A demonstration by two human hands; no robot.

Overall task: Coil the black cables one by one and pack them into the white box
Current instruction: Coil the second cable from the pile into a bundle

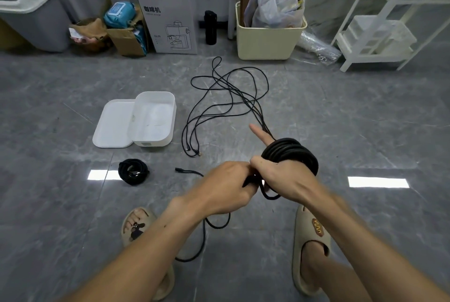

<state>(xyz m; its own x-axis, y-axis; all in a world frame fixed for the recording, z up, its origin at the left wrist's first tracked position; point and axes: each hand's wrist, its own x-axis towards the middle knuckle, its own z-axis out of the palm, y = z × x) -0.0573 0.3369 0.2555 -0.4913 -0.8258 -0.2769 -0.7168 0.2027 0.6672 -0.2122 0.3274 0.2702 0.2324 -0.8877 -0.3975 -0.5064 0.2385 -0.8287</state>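
Observation:
A black cable coil [292,153] is wound around my right hand [280,177], whose index finger points forward and whose other fingers curl on the loops. My left hand [226,187] grips the same cable's loose strand right beside it; the tail [204,233] hangs down to the floor between my feet. Several loose black cables [229,97] sprawl on the floor ahead. A finished small coil [133,171] lies on the floor at the left. The white box [155,119] stands open and holds nothing, its lid [114,126] lying beside it.
A tall white carton [168,9], a black bottle [210,27], a cream bin [267,41] with plastic bags and a white shelf rack [389,16] line the far wall. A grey bin [29,14] stands at far left. My slippered feet [311,248] frame the hanging cable.

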